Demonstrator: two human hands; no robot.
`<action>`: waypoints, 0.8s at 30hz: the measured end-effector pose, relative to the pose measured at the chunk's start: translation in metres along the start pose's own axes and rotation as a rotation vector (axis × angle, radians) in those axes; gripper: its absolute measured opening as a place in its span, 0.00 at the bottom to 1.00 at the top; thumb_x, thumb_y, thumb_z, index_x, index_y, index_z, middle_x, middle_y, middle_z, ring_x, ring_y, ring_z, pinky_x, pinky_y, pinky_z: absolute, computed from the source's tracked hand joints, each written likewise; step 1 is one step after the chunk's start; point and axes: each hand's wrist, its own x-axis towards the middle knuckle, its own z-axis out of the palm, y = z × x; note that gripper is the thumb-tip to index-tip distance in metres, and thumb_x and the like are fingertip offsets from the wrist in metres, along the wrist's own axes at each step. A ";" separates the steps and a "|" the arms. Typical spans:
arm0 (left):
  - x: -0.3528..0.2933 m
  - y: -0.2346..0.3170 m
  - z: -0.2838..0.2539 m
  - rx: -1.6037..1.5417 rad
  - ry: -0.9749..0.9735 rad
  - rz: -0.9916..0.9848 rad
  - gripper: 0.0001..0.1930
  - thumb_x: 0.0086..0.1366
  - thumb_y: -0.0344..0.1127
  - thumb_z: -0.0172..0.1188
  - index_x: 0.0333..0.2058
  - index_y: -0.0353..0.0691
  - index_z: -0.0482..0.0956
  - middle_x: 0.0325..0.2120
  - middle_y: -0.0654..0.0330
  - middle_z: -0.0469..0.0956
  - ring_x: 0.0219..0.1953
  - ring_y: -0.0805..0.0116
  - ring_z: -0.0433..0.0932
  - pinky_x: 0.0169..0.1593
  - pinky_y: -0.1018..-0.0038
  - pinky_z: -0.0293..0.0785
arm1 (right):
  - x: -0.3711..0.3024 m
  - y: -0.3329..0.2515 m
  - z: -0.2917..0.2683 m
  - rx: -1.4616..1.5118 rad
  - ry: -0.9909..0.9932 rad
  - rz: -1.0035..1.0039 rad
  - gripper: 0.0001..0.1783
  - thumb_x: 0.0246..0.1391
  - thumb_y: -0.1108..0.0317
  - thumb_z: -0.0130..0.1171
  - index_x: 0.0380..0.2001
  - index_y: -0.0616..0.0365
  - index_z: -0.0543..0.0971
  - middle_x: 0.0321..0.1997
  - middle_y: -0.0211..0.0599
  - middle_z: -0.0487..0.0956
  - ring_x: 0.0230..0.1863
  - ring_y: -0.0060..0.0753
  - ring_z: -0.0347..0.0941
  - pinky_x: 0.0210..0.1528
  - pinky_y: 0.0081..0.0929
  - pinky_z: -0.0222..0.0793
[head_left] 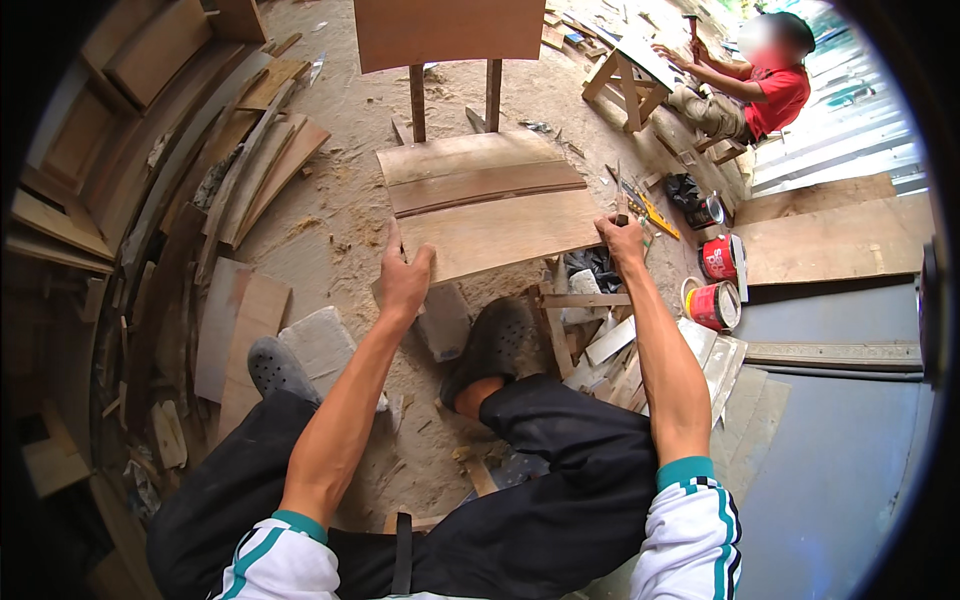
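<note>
A light wooden board (510,237) is held in front of me, tilted a little, its right end higher. My left hand (405,278) grips its near left corner, thumb on top and fingers at the edge. My right hand (623,240) is closed at its right end; a small dark piece shows by those fingers, too little to name. Just beyond the board's far edge, along a dark grooved strip (490,195), lies a paler wooden surface (470,155). Whether the two are joined I cannot tell.
A brown panel (450,35) on two posts stands ahead. Stacked planks (250,170) line the left. Red paint cans (715,305), a yellow-handled saw (655,215) and wood scraps (610,345) lie to the right. A person in red (780,100) sits at a small bench (635,75), holding a hammer.
</note>
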 end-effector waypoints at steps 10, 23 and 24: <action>-0.004 0.013 -0.003 0.041 -0.043 -0.070 0.42 0.58 0.36 0.57 0.67 0.28 0.49 0.54 0.42 0.73 0.54 0.59 0.74 0.58 0.72 0.67 | 0.001 0.003 -0.001 -0.002 0.001 0.026 0.16 0.41 0.62 0.69 0.30 0.62 0.80 0.25 0.34 0.81 0.27 0.25 0.74 0.33 0.25 0.70; -0.059 0.023 -0.029 0.249 0.159 -0.156 0.34 0.65 0.49 0.58 0.61 0.34 0.59 0.54 0.40 0.71 0.56 0.48 0.71 0.58 0.62 0.66 | -0.070 -0.038 -0.043 0.166 -0.085 -0.024 0.11 0.42 0.68 0.69 0.28 0.63 0.81 0.28 0.33 0.81 0.27 0.22 0.74 0.33 0.22 0.69; -0.062 0.035 -0.037 0.263 0.174 -0.123 0.33 0.65 0.51 0.56 0.61 0.35 0.59 0.54 0.39 0.71 0.56 0.47 0.72 0.58 0.61 0.67 | -0.079 -0.060 -0.050 0.254 -0.085 -0.059 0.11 0.43 0.68 0.69 0.28 0.63 0.81 0.29 0.33 0.81 0.27 0.22 0.74 0.32 0.22 0.69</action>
